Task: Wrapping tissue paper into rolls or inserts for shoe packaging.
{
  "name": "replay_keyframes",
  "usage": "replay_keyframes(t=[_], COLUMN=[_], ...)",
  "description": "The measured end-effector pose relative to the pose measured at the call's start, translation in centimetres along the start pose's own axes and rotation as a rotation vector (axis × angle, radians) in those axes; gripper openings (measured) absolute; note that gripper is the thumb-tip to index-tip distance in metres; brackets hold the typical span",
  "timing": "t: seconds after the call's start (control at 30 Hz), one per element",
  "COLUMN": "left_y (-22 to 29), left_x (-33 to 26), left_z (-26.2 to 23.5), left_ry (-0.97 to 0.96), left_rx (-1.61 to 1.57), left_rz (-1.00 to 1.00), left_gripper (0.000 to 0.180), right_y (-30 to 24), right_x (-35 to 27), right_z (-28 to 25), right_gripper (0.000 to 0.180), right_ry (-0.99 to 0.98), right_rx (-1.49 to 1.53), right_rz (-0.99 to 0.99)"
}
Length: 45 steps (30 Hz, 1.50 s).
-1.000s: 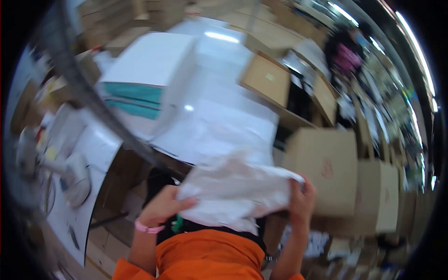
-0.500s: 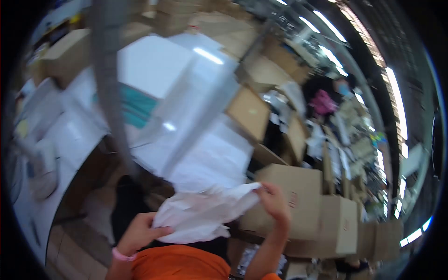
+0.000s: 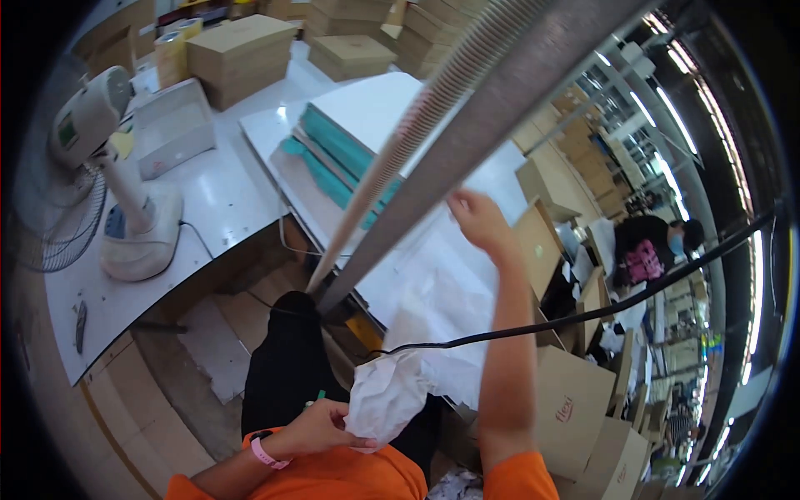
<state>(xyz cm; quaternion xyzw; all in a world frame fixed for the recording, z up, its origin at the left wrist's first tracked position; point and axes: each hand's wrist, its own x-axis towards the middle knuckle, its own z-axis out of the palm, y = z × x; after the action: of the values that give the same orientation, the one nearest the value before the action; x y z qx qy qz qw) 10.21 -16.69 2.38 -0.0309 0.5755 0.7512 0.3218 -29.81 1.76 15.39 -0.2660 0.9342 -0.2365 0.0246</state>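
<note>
The left hand [image 3: 321, 427] sits low in the view, at about 7 o'clock from the picture's middle, just above the orange shirt [image 3: 350, 475]. Its fingers are curled shut around a crumpled wad of white paper [image 3: 385, 396], which bulges up and to the right of the knuckles, toward 1 o'clock from the hand. A pink wristband [image 3: 265, 451] circles that wrist.

The right hand [image 3: 477, 221] is raised well above the wad, at roughly 1 o'clock from it, with the forearm running straight up from the orange sleeve. It lies over the stack of white paper sheets [image 3: 433, 283] on the surface [image 3: 225, 192]; the fingers look bent down onto the top sheet, but whether they pinch it or only press on it cannot be told. The stack slopes down from that hand toward 7 o'clock, and its near edge ends just above the crumpled wad.

At 10 o'clock from the right hand lie teal-edged flat boxes [image 3: 333, 158] under a white board. A grey ribbed pole [image 3: 467, 133] crosses the view diagonally in front of them, and a thin black cable [image 3: 583, 321] sweeps from the wad's top out toward 2 o'clock. A white desk fan [image 3: 108, 175] stands at the far left, at 9 o'clock, with brown cardboard boxes [image 3: 242, 54] behind it at 11 o'clock. More cardboard boxes [image 3: 575, 408] stand at 4 o'clock beside the right arm. Another person [image 3: 650, 246] in dark clothes sits far off at 3 o'clock.
</note>
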Motion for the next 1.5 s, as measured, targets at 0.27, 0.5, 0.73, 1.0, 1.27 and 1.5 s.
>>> replay_keyframes(t=[0.27, 0.5, 0.73, 1.0, 1.27, 1.5], left_y=[0.9, -1.0, 2.2, 6.1, 7.0, -0.1], left_x=[1.1, 2.0, 2.3, 7.5, 11.4, 12.3], left_z=[1.8, 0.3, 2.0, 7.0, 12.2, 12.2], left_ry=[-0.151, -0.189, -0.066, -0.011, -0.046, -0.150], left_rx=[-0.139, -0.149, -0.335, -0.240, -0.220, -0.135], left_rz=[0.007, -0.014, 0.053, 0.021, 0.128, 0.446], left_gripper=[0.047, 0.047, 0.045, 0.051, 0.039, 0.049], right_y=[15.1, 9.7, 4.6, 3.6, -2.5, -3.8], right_x=[11.9, 10.0, -8.3, -41.0, -45.1, -42.0], right_z=[9.6, 7.1, -1.1, 1.1, -0.3, 0.8], right_gripper=[0.037, 0.029, 0.025, 0.043, 0.018, 0.112], right_ry=[0.532, 0.547, 0.919, 0.864, 0.188, 0.444], right_rx=[0.178, -0.091, 0.263, 1.022, 0.368, 0.179], right_rz=[-0.105, -0.033, 0.043, 0.363, 0.255, 0.490])
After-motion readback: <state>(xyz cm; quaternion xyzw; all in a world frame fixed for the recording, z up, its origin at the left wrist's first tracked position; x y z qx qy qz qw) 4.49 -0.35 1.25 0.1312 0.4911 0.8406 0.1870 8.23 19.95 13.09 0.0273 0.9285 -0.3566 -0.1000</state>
